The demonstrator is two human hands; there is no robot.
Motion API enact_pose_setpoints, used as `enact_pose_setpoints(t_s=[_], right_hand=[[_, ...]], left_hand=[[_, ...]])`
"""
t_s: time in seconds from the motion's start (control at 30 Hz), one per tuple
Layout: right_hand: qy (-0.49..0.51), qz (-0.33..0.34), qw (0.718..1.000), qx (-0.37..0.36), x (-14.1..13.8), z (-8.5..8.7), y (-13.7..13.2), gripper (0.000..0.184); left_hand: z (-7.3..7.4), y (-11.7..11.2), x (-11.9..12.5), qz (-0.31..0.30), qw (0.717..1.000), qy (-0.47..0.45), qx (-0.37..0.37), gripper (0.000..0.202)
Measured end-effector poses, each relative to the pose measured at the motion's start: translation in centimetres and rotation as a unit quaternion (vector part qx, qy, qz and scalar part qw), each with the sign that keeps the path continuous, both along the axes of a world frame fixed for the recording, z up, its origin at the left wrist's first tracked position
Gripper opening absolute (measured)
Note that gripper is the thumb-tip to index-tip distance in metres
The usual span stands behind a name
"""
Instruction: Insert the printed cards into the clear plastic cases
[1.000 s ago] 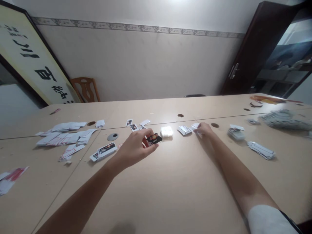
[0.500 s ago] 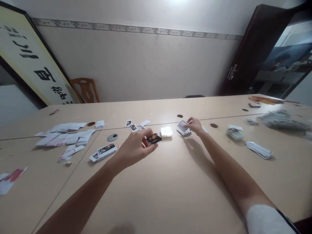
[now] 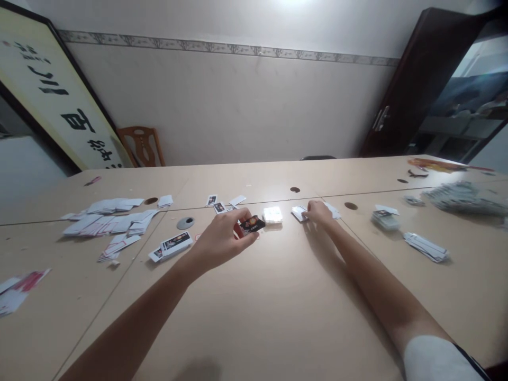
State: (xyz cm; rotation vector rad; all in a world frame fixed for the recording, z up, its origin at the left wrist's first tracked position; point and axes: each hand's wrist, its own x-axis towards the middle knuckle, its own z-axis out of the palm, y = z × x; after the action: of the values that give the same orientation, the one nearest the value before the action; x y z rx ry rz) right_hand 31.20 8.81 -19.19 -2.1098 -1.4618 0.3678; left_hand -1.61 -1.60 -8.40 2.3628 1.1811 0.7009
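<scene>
My left hand [image 3: 222,235] is closed around a small black printed packet [image 3: 252,224] with a red inner side, held above the table by its left end. My right hand [image 3: 318,212] reaches farther out, its fingers bent down onto the right end of a small pile of white folded leaflets [image 3: 298,212]. The fingertips are partly hidden there. Between the hands lies a block of shiny clear-wrapped white pieces [image 3: 272,215]. More white paper [image 3: 332,210] lies just beyond my right hand.
Left on the table [image 3: 254,317] are spread white packets [image 3: 111,219], a stack of black-and-white printed boxes [image 3: 177,242] and loose cards [image 3: 219,207]. To the right lie a clear-wrapped stack [image 3: 384,219], a bundle of white strips [image 3: 426,247] and a heap of clear bags [image 3: 464,198].
My right hand has lowered the raised leaflet onto the pile, which now looks flatter. My left hand keeps the black packet in nearly the same place. The view has shifted slightly.
</scene>
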Motion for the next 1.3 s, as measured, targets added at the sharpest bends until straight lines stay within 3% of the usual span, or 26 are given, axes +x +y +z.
enact_pose_setpoints(t_s=[0.1, 0.2, 0.23, 0.33, 0.4, 0.53, 0.87, 1.03, 1.13, 1.3], right_hand=[[0.039, 0.045, 0.998, 0.038, -1.2, 2.2, -0.7, 0.015], [0.106, 0.156, 0.979, 0.075, -3.9, 5.5, -2.7, 0.030], [0.137, 0.211, 0.964, 0.087, -5.2, 6.5, -3.7, 0.033], [0.259, 0.431, 0.854, 0.136, -9.1, 8.8, -7.0, 0.033], [0.265, 0.475, 0.830, 0.121, -11.2, 9.2, -9.0, 0.033], [0.338, 0.431, 0.825, 0.142, -12.8, 8.7, -10.5, 0.026], [0.447, 0.375, 0.795, 0.165, -12.5, 8.9, -10.2, 0.021], [0.454, 0.374, 0.789, 0.177, -12.3, 9.4, -10.5, 0.016], [0.463, 0.384, 0.779, 0.176, -12.0, 9.5, -10.4, 0.007], [0.466, 0.393, 0.774, 0.172, -11.9, 9.3, -10.5, 0.015]], left_hand=[[0.0, 0.0, 0.1, 0.003, 1.000, 0.008, -0.002, 0.019], [0.2, 0.0, 0.2, 0.004, 1.000, 0.014, -0.019, 0.019], [0.2, 0.0, 0.2, 0.004, 1.000, 0.017, -0.024, 0.019], [0.4, -0.1, 0.1, 0.004, 0.999, 0.028, -0.029, 0.020], [0.4, -0.2, 0.0, -0.001, 0.999, 0.026, -0.031, 0.023], [0.6, -0.7, -0.3, -0.022, 0.999, 0.017, -0.045, 0.020], [1.4, 0.3, -1.3, -0.031, 0.995, -0.074, -0.066, 0.019], [1.5, 1.0, -1.8, -0.040, 0.970, -0.194, -0.140, 0.020], [1.5, 1.1, -1.8, -0.022, 0.961, -0.232, -0.147, 0.018], [1.3, 1.2, -1.6, 0.000, 0.953, -0.269, -0.139, 0.018]])
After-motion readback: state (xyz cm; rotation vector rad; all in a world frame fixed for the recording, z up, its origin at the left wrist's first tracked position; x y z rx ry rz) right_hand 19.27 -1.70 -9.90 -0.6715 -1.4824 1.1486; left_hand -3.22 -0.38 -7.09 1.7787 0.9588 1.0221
